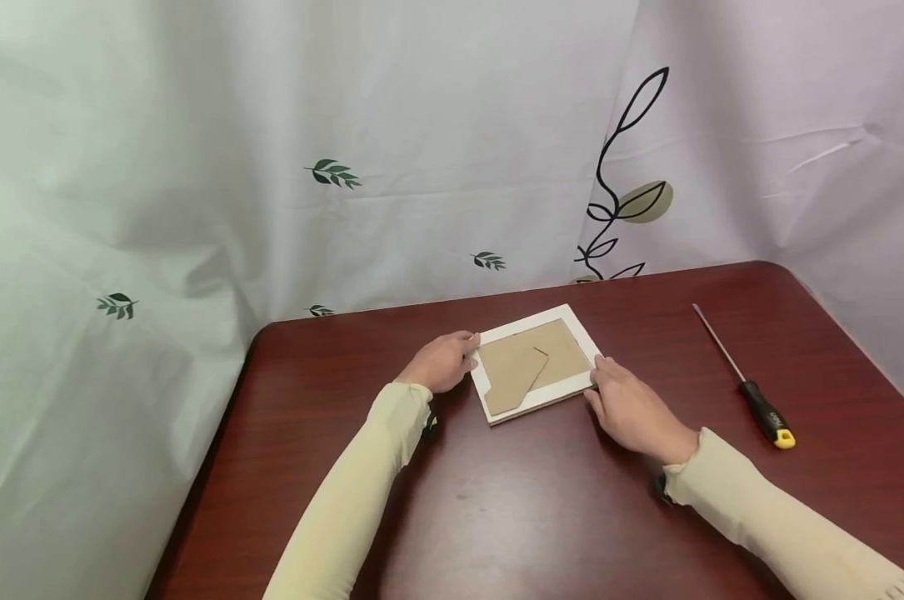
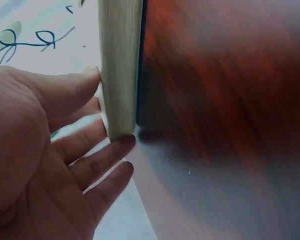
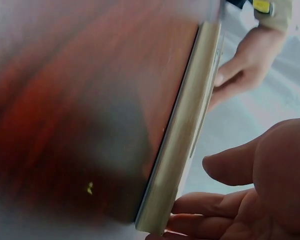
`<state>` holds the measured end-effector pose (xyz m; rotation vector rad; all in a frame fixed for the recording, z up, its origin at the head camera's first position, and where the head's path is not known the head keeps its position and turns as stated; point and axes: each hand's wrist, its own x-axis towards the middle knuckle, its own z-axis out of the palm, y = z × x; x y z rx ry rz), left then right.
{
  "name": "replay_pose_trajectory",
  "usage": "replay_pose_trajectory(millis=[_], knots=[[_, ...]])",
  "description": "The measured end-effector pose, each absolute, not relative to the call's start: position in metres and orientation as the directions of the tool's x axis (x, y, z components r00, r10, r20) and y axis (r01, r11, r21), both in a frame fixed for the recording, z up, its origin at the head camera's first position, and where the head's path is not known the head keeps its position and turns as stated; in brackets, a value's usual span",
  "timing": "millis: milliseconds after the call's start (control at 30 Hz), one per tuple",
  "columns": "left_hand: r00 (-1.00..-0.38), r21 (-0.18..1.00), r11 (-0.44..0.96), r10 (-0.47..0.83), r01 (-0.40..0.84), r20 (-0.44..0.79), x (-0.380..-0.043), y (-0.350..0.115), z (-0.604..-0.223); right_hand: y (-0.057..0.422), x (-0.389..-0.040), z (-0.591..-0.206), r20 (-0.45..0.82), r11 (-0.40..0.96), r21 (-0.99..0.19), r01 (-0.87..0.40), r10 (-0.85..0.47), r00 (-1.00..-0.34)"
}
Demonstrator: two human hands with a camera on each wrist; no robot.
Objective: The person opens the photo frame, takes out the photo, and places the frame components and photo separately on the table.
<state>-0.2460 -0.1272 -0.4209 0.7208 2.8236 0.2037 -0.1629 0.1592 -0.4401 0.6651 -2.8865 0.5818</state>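
Note:
A picture frame [image 1: 521, 406] lies face down on the dark red table, its white back border around a brown backing panel [image 1: 507, 358]. A brown stand leg [image 1: 522, 385] slants across that panel towards the near left. My left hand [image 1: 440, 362] touches the frame's left side, thumb and fingertips right at the edge; in the left wrist view its fingers are fairly straight. At the right near corner, my right hand [image 1: 631, 408] rests its fingers against the edge. In the right wrist view its thumb [image 3: 230, 164] stands apart from the frame's wooden side [image 3: 177, 145].
To the right on the table [image 1: 332, 417] lies a screwdriver [image 1: 755, 404] with a black and yellow handle, its tip pointing away. Behind the table's far edge hangs a pale curtain [image 1: 422, 125] with leaf prints.

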Motion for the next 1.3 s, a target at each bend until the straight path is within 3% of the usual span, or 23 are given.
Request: replay_pose_trajectory(millis=[300, 567, 833, 1300], knots=[[-0.898, 0.086, 0.898, 0.436, 0.431, -0.058, -0.214, -0.118, -0.422, 0.163, -0.195, -0.442, 0.290, 0.817, -0.332, -0.472, -0.387, -0.875], [-0.922, 0.104, 0.917, 0.381, 0.386, 0.064, -0.190, -0.113, -0.422, 0.167, -0.221, -0.438, 0.151, 0.825, -0.364, -0.432, -0.406, -0.901], [-0.973, 0.125, 0.971, 0.189, 0.205, 0.129, -0.169, -0.100, -0.424, 0.162, -0.241, -0.435, 0.083, 0.802, -0.390, -0.452, -0.458, -0.885], [-0.962, 0.072, 0.992, 0.082, 0.104, 0.259, -0.141, -0.079, -0.428, 0.143, -0.271, -0.437, -0.010, 0.783, -0.448, -0.432, -0.487, -0.873]])
